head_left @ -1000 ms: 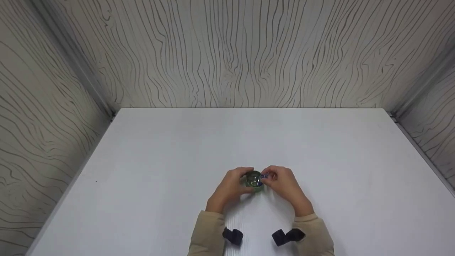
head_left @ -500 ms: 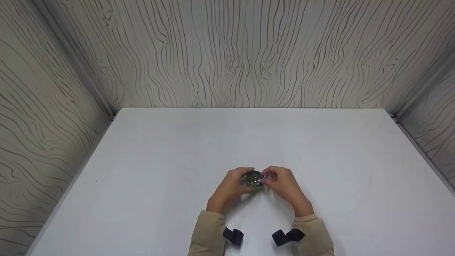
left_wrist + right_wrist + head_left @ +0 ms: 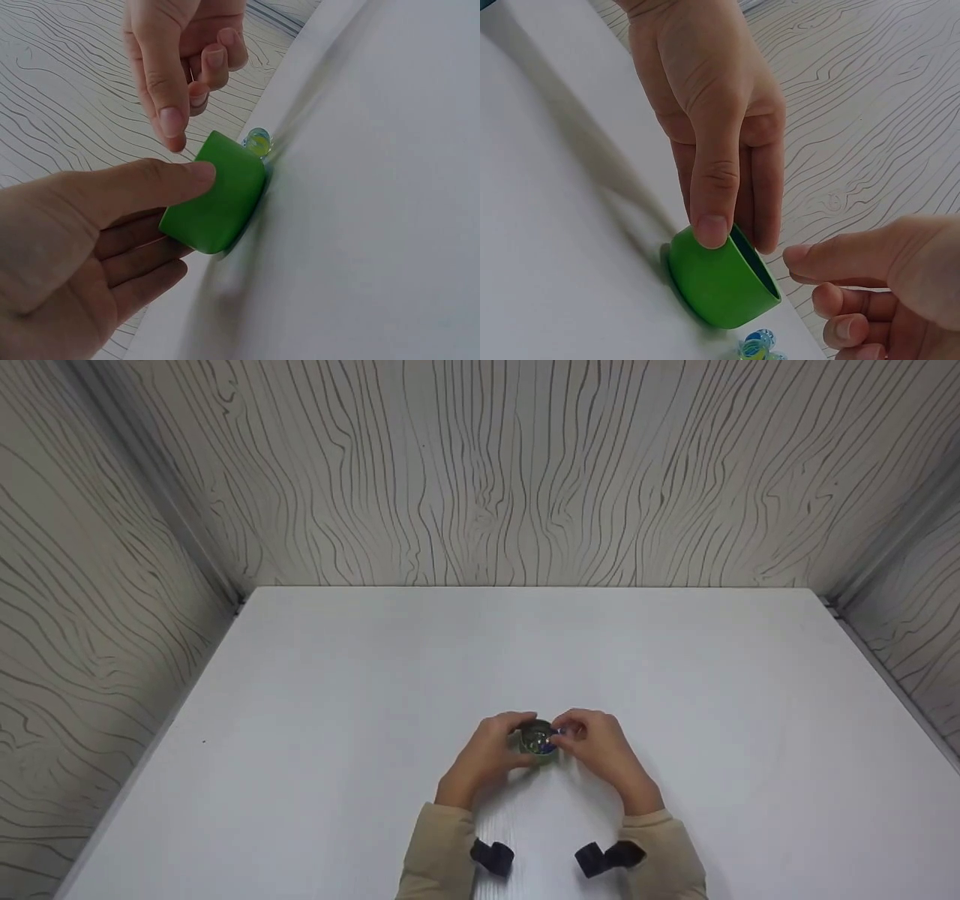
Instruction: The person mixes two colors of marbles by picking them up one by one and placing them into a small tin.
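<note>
We look down on a person's two hands at work on a white bench. The left hand is partly closed around a small green cup, its thumb along the near side and its fingers round the far side. The cup is upright, mouth up, in that hand's grasp and just to the left of the right hand. We see the right hand's thumb and index fingertip close together beside the cup's rim, with the other fingers curled in; we cannot tell whether anything is held between the tips. Low down, just beside the cup on the right hand's side, are a few glassy beads, clear, blue and yellow-green, below that hand's fingertips. From above, we also make out shiny contents inside the cup, within the left hand's grip, too small to count. Behind each hand, toward the person, we see a beige sleeve, with a black mount jutting inward from each wrist. Well beyond both hands, past the bench's far edge, rises a pale wall patterned with dark wood-grain lines.
</note>
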Demonstrator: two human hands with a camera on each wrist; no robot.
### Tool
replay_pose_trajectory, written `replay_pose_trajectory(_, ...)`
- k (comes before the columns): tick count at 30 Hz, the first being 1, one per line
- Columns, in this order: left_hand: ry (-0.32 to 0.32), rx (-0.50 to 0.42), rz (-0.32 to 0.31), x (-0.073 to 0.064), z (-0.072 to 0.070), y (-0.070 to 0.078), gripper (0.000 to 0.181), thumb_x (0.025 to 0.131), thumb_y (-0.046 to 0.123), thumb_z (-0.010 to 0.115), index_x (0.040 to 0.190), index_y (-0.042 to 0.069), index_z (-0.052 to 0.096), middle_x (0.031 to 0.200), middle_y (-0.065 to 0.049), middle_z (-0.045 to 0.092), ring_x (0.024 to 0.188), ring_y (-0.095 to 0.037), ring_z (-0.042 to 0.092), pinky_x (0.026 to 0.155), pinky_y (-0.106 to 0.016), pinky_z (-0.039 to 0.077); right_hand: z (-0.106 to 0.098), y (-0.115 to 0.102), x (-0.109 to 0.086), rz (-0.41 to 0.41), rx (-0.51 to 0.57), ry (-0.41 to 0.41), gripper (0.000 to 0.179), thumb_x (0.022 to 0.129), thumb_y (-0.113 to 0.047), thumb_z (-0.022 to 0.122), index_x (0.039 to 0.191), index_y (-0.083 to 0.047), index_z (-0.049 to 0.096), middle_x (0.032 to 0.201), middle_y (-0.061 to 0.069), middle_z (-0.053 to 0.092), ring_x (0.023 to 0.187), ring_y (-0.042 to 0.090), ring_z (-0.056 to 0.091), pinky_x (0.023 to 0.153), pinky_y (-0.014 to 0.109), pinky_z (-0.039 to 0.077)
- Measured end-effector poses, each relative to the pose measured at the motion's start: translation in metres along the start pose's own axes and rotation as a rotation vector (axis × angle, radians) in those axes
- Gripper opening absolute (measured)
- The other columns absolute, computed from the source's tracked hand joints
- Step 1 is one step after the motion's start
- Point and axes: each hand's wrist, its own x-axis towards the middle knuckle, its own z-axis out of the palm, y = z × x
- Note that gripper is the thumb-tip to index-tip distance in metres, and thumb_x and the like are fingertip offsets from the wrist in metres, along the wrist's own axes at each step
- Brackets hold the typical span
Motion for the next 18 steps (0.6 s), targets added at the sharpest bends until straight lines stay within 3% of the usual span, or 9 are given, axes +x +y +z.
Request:
replay_pose_trajectory(6, -0.002, -0.020, -0.016, 0.000, -0.001, 0.002, 0.058, 0.079, 0.006, 0.077, 0.132, -0.001, 0.055, 0.132, -0.017, 0.061, 0.126, -0.031, 0.058, 0.110, -0.041, 0.048, -0.003, 0.002, 0.001, -0.031, 0.003, 0.003, 0.013, 0.081, -0.008, 0.074, 0.091, 0.000, 0.071, 0.068, 0.007, 0.061, 0.060, 0.002, 0.042, 0.054, 0.014, 0.035)
replay_pose_trajectory(18, -0.009, -0.033, -0.040, -0.001, -0.001, 0.002, 0.059, 0.079, 0.008, 0.077, 0.133, 0.001, 0.054, 0.134, -0.016, 0.061, 0.128, -0.030, 0.056, 0.112, -0.042, 0.046, -0.011, 0.005, 0.001, 0.046, 0.008, 0.023, 0.010, 0.082, -0.007, 0.072, 0.091, -0.003, 0.073, 0.071, 0.006, 0.063, 0.063, 0.005, 0.044, 0.054, 0.014, 0.036)
